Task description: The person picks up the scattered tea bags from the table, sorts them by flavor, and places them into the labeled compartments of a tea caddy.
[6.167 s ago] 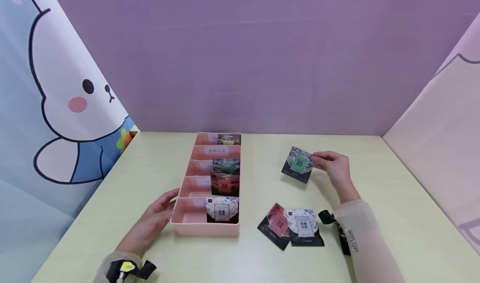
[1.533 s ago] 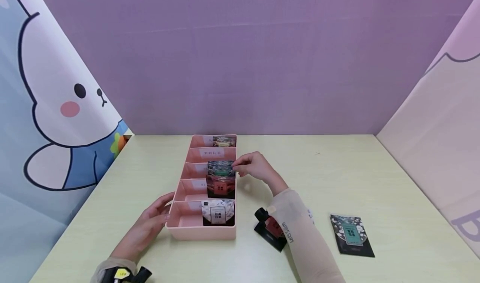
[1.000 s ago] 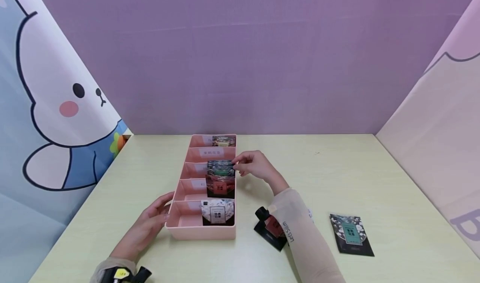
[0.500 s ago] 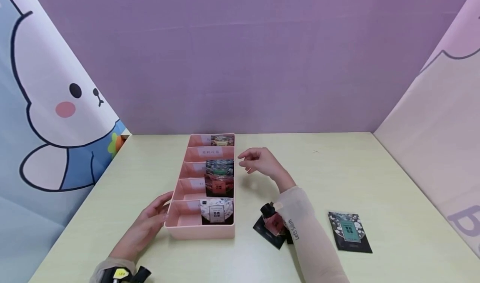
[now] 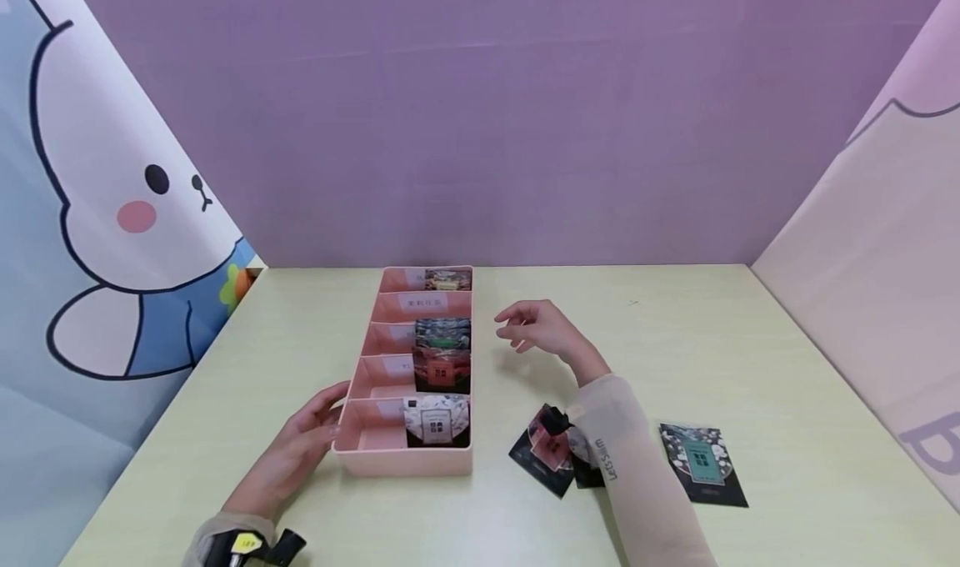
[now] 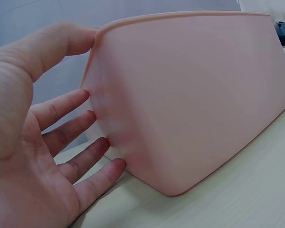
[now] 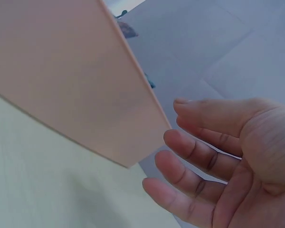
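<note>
A long pink divided box (image 5: pixel 405 464) stands on the table. Left hand (image 5: pixel 300 442) rests against its near left corner; in the left wrist view its fairly straight fingers (image 6: pixel 88 159) touch the wall and the thumb meets the rim. Right hand (image 5: pixel 543 329) hovers right of the box, apart from it, fingers loosely bent and holding nothing. From front to back, compartments hold a white-patterned tea sachet (image 5: pixel 437 422), a red sachet (image 5: pixel 441 373), green-labelled sachet material (image 5: pixel 442 333), only a paper label (image 5: pixel 423 302), and a yellowish-labelled sachet (image 5: pixel 447 280).
Right of the box lie a pink-labelled sachet (image 5: pixel 542 459) and a white-patterned sachet (image 5: pixel 587 467), both partly covered by the right sleeve and wrist camera. A teal-labelled sachet (image 5: pixel 702 464) lies farther right. A purple backdrop (image 5: pixel 480 133) closes the table's far edge.
Earlier the right hand held a green-labelled sachet over the table, then brought it to the box's third compartment. It has since let go and moved right. The left hand stays at the box.
</note>
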Tool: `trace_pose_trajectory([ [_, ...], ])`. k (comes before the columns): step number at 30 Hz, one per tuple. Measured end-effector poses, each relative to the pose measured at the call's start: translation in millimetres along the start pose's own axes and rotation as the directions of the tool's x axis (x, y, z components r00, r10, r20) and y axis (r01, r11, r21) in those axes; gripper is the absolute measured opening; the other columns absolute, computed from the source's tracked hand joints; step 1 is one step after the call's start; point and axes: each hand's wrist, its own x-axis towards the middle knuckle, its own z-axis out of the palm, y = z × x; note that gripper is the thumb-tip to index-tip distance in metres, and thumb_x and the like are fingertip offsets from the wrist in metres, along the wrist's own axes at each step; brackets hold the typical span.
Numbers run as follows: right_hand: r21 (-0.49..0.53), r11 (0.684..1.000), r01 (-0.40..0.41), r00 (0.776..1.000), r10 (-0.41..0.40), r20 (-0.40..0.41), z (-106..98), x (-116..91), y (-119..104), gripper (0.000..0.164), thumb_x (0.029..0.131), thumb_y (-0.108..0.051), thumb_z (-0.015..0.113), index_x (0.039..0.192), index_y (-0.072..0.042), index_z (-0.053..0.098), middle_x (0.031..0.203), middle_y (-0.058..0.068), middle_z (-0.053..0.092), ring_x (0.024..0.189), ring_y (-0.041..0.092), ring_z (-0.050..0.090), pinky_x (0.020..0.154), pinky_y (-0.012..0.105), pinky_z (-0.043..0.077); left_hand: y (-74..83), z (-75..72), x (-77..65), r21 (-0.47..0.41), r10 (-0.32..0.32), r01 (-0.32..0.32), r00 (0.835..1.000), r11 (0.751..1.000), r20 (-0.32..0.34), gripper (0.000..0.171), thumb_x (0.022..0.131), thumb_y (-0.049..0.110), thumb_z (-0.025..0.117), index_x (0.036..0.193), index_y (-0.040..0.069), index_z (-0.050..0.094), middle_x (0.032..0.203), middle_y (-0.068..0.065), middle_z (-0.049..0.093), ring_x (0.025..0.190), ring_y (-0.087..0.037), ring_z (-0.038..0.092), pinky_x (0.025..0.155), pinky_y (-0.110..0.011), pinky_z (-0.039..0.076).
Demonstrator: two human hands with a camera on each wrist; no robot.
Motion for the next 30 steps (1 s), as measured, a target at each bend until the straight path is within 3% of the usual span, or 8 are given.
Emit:
trace_pose_trajectory([
  [9,-0.051,0.998,-0.036,0.998,0.039,0.042,-9.2,-8.6,10.3,0.033,0.093,-0.010,0.068,0.121,0.007,0.064,0.087,0.010,0.065,0.082,0.036,0.065,0.071,0.041,0.059,-0.3,-0.2,0.3,-0.002,0.020,-0.020,1.000,1.000,0.012,0.057,0.098,0.005,0.055,0.152,0.005,0.035,0.142,0.009,0.046,0.125,-0.001,0.049,0.099,-0.021,0.043],
  [16,-0.034,0.994,-0.108,0.989,0.111,0.093,-12.1,-15.7,22.3,0.024,0.092,-0.010,0.069,0.109,0.005,0.069,0.087,0.013,0.069,0.069,0.019,0.062,0.065,0.033,0.056,-0.6,-1.3,-0.5,-0.005,0.023,-0.023,1.000,1.000,0.003,0.058,0.097,0.004,0.055,0.152,0.004,0.034,0.141,0.011,0.048,0.124,-0.001,0.050,0.099,-0.022,0.044],
  [21,-0.050,0.993,-0.108,0.982,0.114,0.152,-14.5,-20.8,31.0,0.019,0.090,-0.010,0.069,0.103,0.005,0.072,0.082,0.010,0.070,0.067,0.015,0.060,0.065,0.033,0.056,-2.8,-2.1,0.0,-0.024,0.068,-0.067,0.997,0.997,0.037,0.056,0.098,0.002,0.052,0.151,0.003,0.035,0.141,0.010,0.049,0.125,-0.002,0.050,0.099,-0.022,0.044],
  [30,-0.123,0.988,-0.094,0.966,0.120,0.227,-17.8,-30.7,41.6,0.018,0.090,-0.014,0.071,0.098,0.003,0.074,0.078,0.004,0.070,0.071,0.016,0.064,0.067,0.033,0.057,-2.4,-1.1,0.0,-0.007,0.066,-0.066,0.998,0.998,0.025,0.055,0.098,0.004,0.052,0.150,0.003,0.036,0.140,0.011,0.049,0.124,-0.002,0.050,0.099,-0.022,0.044],
])
